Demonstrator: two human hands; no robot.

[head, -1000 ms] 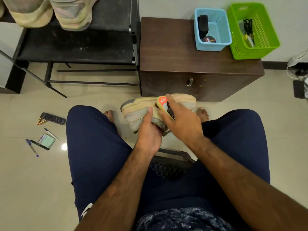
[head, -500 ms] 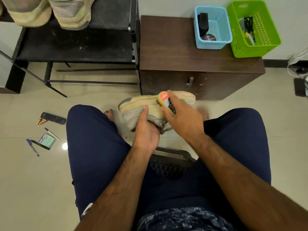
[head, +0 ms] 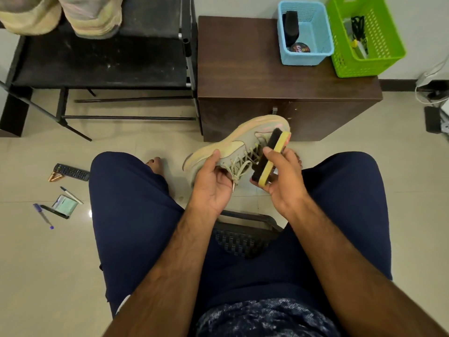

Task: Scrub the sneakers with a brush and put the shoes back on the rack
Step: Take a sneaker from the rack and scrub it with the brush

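A beige and grey sneaker [head: 239, 144] is held in front of my knees, turned so its laces face me. My left hand [head: 212, 181] grips its toe end from below. My right hand [head: 283, 180] holds a yellow-backed brush [head: 271, 158] with black bristles, the bristles lying against the lace area. Other sneakers [head: 93, 17] stand on the black shoe rack [head: 102, 62] at the upper left.
A dark wooden cabinet [head: 245, 69] stands beside the rack, bearing a blue basket [head: 309, 53] and a green basket [head: 379, 54]. A remote [head: 71, 171], pens [head: 43, 216] and a small packet [head: 64, 205] lie on the floor at left. Cables run at the right wall.
The sneaker has been rotated from side-up to laces-up. The brush has come off its side and now sits along the laces, with the right hand shifted right.
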